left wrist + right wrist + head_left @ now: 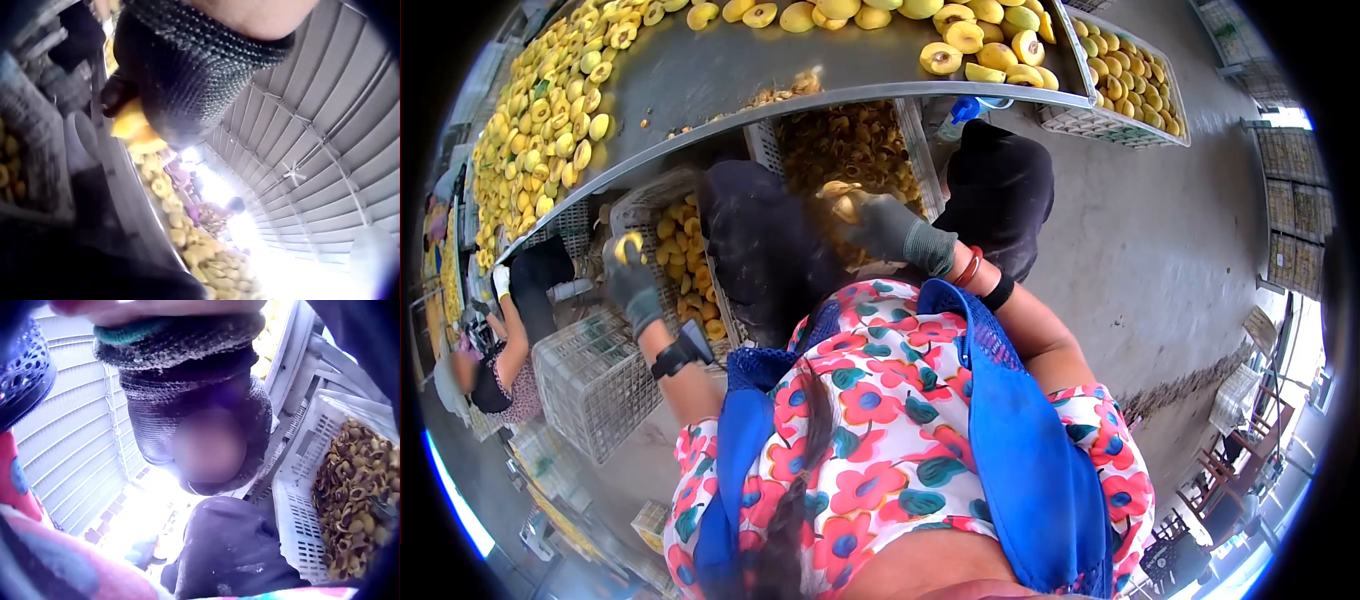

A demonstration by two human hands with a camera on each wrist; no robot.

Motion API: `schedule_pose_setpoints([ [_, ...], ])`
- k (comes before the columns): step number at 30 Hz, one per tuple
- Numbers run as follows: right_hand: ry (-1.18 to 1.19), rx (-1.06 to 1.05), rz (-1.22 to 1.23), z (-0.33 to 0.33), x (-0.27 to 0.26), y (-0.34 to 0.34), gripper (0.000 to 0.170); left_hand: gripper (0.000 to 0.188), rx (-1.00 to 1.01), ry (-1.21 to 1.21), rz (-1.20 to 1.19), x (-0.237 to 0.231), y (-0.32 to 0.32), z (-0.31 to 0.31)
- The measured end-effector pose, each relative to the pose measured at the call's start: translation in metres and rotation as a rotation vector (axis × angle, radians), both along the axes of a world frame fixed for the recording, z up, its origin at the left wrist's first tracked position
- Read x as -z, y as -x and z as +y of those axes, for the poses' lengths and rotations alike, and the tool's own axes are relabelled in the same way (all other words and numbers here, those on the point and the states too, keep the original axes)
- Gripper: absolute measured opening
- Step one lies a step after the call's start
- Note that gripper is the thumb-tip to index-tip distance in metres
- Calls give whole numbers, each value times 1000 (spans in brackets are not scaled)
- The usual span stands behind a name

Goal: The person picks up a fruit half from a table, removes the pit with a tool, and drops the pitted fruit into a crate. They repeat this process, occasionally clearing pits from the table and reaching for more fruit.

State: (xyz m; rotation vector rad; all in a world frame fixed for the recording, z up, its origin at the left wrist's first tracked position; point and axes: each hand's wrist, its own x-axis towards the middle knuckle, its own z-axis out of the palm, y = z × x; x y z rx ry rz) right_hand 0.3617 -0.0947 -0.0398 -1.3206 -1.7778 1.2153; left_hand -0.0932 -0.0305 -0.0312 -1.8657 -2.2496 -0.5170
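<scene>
In the head view my gloved left hand (632,278) pinches a yellow peach piece (630,243) beside a crate of yellow peach halves (718,285). The left wrist view shows the dark knit glove with the yellow peach piece (132,128) at its fingertips, near the table edge. My gloved right hand (887,228) holds a tan-yellow fruit piece (840,190) over the near part of a crate (908,125) of brown pits and scraps, between my knees. In the right wrist view that hand's fingers are blurred, and what it holds is hidden.
A metal table (690,70) with many peach halves (550,130) stretches ahead, its rim above my knees. Another fruit-filled crate (1135,135) stands at the right end. An overturned white crate (595,375) and another person (510,375) are on the left.
</scene>
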Motion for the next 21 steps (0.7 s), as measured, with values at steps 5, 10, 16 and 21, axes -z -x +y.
schedule_pose_setpoints([
  [5, 63, -16, -217, 7, 48, 2, 29, 56, -37, -106, 138, -32, -13, 3],
  [10, 88, -47, -342, 7, 60, 0, 29, 38, 633, -229, -139, -14, -178, 97],
  [16, 220, 309, -116, -6, 18, -26, 26, 55, 949, 233, -400, 27, -387, 182],
  [21, 348, 499, 242, -16, -1, -44, 18, 55, 996, 314, -200, 34, -466, 184],
])
